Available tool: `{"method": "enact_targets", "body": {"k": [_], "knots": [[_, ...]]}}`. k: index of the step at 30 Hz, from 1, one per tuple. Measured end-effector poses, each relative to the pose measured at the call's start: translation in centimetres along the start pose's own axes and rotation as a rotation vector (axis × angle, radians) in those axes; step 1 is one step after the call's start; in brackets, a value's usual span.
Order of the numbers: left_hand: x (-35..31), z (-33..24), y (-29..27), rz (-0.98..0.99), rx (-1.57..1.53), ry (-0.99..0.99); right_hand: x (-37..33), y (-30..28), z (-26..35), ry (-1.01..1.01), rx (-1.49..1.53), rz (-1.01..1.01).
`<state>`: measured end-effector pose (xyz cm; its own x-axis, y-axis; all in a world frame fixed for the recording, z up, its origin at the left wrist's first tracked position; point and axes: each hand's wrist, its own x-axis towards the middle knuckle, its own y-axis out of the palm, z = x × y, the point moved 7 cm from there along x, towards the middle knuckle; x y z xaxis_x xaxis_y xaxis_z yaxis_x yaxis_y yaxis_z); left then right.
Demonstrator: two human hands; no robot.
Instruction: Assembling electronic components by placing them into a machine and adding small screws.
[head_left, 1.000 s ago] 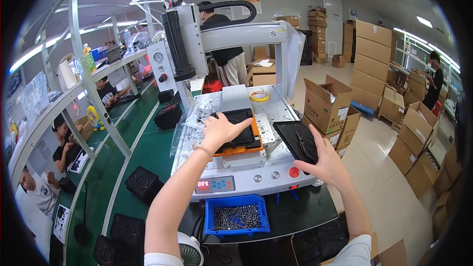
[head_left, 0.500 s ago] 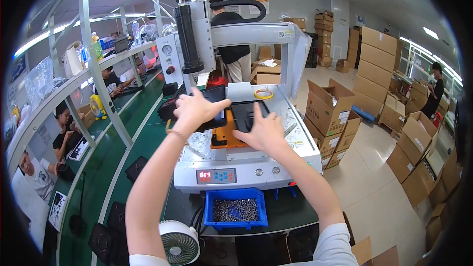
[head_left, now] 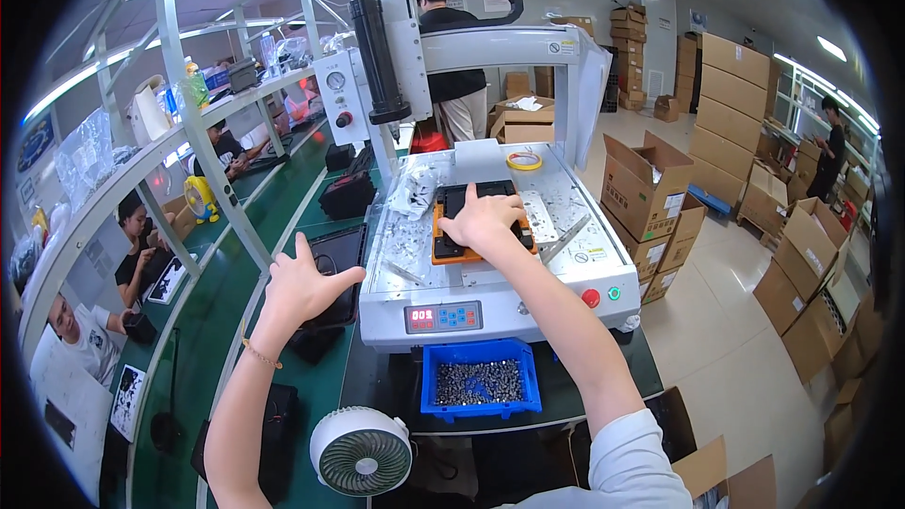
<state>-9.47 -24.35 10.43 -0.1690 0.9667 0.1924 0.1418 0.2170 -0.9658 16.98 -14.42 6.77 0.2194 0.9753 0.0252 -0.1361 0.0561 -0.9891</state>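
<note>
My left hand [head_left: 308,288] is over the green bench left of the machine. It spans a black casing [head_left: 347,250], with the thumb reaching its right edge; the other fingertips are partly hidden. My right hand [head_left: 485,224] grips a second black casing [head_left: 456,200] across its width. The thumb is at the left side, the fingers spread toward the right and far sides. This casing lies in an orange fixture [head_left: 450,250] on the bed of a white benchtop machine [head_left: 391,297]. A black cylinder [head_left: 377,61] hangs from the machine's head, behind and above my hands.
Below the control panel is a blue bin [head_left: 443,408] of small metal parts. A white fan [head_left: 362,451] stands near the front. A plastic bag [head_left: 415,190] and yellow tape roll [head_left: 524,161] rest on the bed. Cardboard boxes [head_left: 646,184] stand right; people sit left beyond the shelf frame.
My left hand has moved left and down off the machine with its black casing. My right hand has lowered the other casing from a tilt into the orange fixture. The view has shifted slightly.
</note>
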Motion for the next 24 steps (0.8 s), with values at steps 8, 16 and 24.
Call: {"method": "enact_targets", "body": {"k": [8,16,24], "knots": [[-4.1,-0.7,1.0,-0.023,-0.158,0.160,-7.1,-3.7,-9.7,-0.641,0.502,-0.742],[-7.9,-3.6,1.5,0.003,-0.149,0.389,-16.5,5.6,-21.8,-0.461,0.329,-0.840],[-11.3,-7.7,3.1,0.037,-0.167,0.611,-17.1,6.6,-21.7,-0.357,0.437,-0.831]]}}
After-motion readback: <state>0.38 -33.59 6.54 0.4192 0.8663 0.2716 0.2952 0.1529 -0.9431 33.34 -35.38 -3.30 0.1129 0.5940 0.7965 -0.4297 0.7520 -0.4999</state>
